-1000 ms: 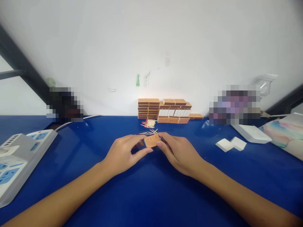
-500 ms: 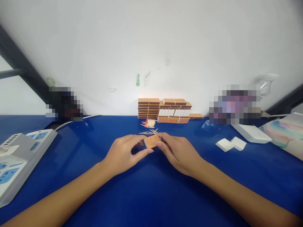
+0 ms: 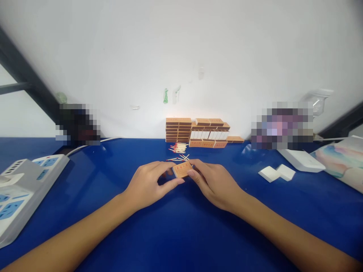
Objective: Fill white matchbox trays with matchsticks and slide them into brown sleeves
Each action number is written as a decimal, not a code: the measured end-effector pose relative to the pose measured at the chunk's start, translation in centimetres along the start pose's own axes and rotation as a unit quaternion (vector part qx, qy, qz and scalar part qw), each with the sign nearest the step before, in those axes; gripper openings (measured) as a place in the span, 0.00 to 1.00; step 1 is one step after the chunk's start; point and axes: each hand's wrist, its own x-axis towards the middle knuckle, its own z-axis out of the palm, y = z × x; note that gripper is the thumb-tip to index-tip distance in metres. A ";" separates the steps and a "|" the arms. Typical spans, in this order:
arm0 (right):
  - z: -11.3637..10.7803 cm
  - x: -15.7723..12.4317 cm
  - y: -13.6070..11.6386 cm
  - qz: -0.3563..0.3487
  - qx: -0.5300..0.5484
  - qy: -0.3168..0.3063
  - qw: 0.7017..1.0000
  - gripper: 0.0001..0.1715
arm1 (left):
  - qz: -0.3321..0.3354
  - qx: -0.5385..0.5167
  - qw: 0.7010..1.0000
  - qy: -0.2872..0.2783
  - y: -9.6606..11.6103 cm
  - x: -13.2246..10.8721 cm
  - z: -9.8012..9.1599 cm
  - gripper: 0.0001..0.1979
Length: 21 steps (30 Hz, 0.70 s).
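An orange-topped matchbox is tilted between my two hands above the blue table. My right hand pinches its right end between thumb and fingers. My left hand is at its left side, thumb and fingers apart, with the index fingertip close to the upper left corner; whether it touches is unclear. Just beyond the box lie a few loose matches, and behind them a small heap of red-tipped matches. Stacked matchboxes stand against the wall, with more boxes and white-sided ones to their right.
A grey and white power strip lies at the left on the blue table. To the right are two white square pieces, a white device and a colourful printed item. A white cable runs along the back left.
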 end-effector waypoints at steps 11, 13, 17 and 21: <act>0.0 0.0 -0.2 -0.003 0.016 -0.006 1.000 0.24 | -0.002 0.003 1.000 0.007 0.6 0.2 -0.2 0.14; 0.0 0.0 -0.1 -0.005 0.017 -0.005 1.000 0.24 | -0.004 0.002 1.000 0.005 0.6 0.2 -0.3 0.13; 0.1 0.0 0.0 -0.014 0.017 0.000 1.000 0.23 | -0.004 0.000 1.000 0.006 0.5 0.1 -0.2 0.13; 0.2 0.0 0.2 -0.016 0.019 0.005 1.000 0.23 | -0.004 0.001 1.000 0.005 0.4 0.1 -0.1 0.13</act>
